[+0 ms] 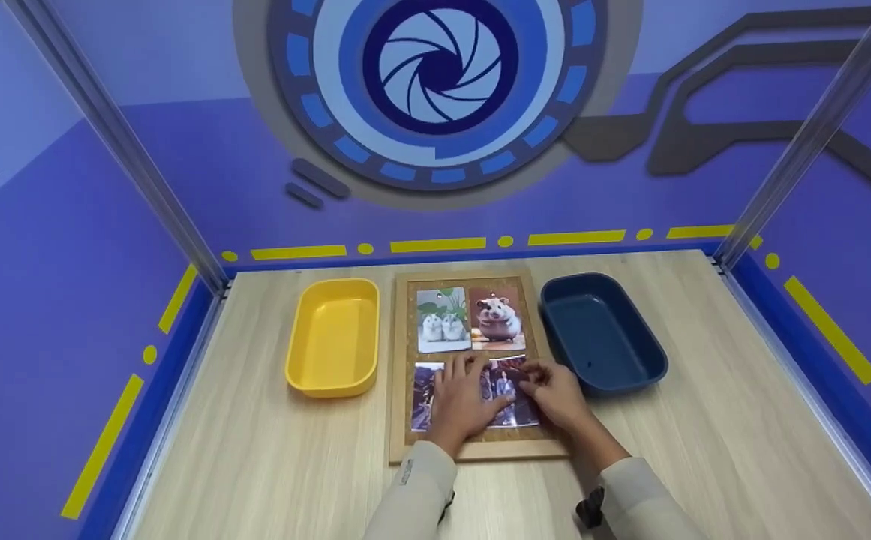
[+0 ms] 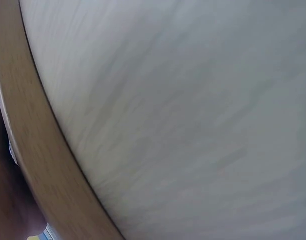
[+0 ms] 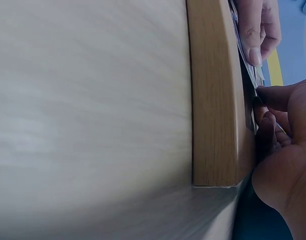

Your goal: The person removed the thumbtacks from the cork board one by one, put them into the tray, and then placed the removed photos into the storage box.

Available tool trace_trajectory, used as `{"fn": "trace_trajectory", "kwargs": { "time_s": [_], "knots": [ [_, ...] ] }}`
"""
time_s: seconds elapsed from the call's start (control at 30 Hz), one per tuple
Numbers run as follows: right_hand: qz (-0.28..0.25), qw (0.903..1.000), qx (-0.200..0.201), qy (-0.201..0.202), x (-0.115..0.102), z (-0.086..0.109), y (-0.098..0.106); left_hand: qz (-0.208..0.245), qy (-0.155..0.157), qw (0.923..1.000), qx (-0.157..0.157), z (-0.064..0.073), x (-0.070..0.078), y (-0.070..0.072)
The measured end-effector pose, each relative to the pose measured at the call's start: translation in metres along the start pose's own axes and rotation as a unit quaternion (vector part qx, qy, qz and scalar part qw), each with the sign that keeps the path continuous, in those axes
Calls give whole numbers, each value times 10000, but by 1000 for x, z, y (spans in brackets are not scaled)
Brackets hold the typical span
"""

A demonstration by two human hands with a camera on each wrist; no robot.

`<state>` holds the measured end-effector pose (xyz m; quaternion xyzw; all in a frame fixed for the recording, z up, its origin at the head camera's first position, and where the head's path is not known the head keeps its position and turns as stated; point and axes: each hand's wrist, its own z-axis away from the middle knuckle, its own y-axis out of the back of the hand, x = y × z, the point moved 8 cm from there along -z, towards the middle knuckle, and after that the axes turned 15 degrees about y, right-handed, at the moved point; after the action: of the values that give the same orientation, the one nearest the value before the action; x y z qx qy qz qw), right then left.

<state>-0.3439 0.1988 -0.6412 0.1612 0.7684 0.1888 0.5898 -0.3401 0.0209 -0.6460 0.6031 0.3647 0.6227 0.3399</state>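
A wood-framed cork board (image 1: 399, 375) lies on the table with printed photos on it. My left hand (image 1: 461, 397) rests with its fingers stretched over the inner sides of the two lower photos, its thumb on the lower right photo (image 1: 505, 382). At that photo's right edge, my right hand (image 1: 557, 394) pinches near the upper corner; in the right wrist view, its thumb and finger meet at the lifted edge. The lower left photo (image 1: 423, 390) is partly covered by the left hand. Above them are a photo of two hamsters (image 1: 443, 326) and one of a single hamster (image 1: 499, 322).
Left of the board stands a yellow tray (image 1: 294, 360). A dark blue tray (image 1: 656, 360) sits close to the board's right side, with a small dark speck inside. Purple panels (image 1: 180, 180) with metal corner posts enclose the table (image 1: 270, 465).
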Motion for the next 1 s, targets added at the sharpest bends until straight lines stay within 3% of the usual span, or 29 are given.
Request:
{"fn": "trace_trajectory", "kwargs": {
  "time_s": [0.6, 1.0],
  "knots": [
    [-86, 9999, 86, 62, 1, -1, 1, -1, -64, 9998, 163, -1, 1, -1],
    [-130, 9998, 176, -45, 3, 0, 1, 165, -71, 9998, -108, 0, -1, 1]
  ]
}}
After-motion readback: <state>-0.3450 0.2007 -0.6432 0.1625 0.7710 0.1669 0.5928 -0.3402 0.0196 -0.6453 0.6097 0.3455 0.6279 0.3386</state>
